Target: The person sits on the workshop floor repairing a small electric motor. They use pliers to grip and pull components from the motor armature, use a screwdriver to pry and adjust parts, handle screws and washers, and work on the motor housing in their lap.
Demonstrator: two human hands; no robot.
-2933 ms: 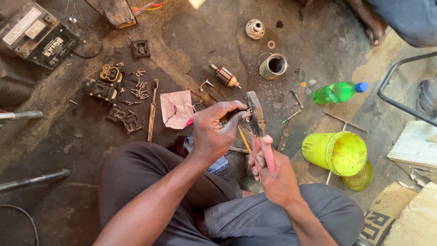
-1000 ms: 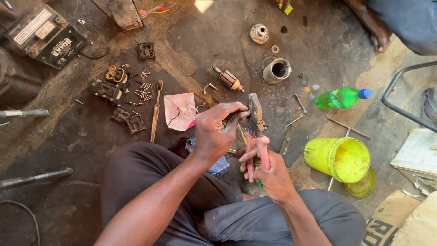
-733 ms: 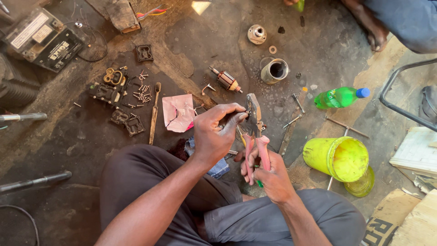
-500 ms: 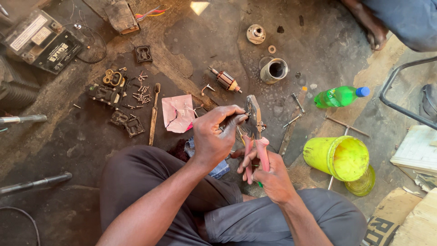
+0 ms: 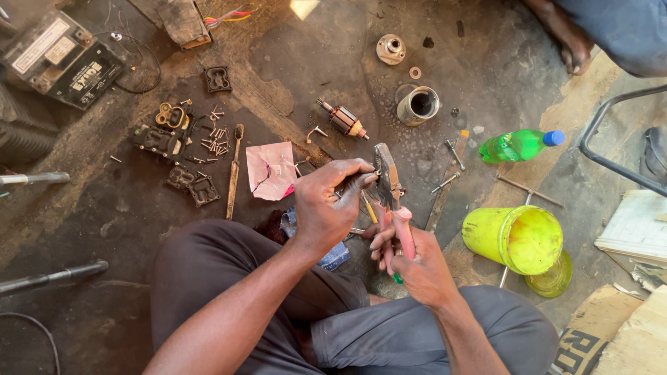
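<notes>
A small dark metal part [image 5: 367,179] sits pinched between the fingertips of the left hand [image 5: 326,208], and it meets the steel nose of the pink-handled pliers [image 5: 390,198] right there, just to that hand's outer side. The right hand [image 5: 417,267] is wrapped closed around the pink grips, lower down and nearer the body. The tool's long axis runs almost straight away from the person, nose up and tilted slightly left. So the part lies at the far end of the pliers, beyond the right hand, and the left hand is the nearer one to it. Whether the nose is actually biting the part is too small to tell.

Counted: one part, one pair of pliers, two hands. Left of the left hand lies one pink crumpled sheet [image 5: 272,170], and beyond it one long wooden-handled tool [image 5: 233,173]. To the right of the right hand stand one yellow plastic bucket [image 5: 514,237] and, farther off, one green plastic bottle [image 5: 521,144]. Ahead of the pliers' nose lie one copper-wound motor armature [image 5: 343,120] and one grey metal cylinder housing [image 5: 418,105].
</notes>
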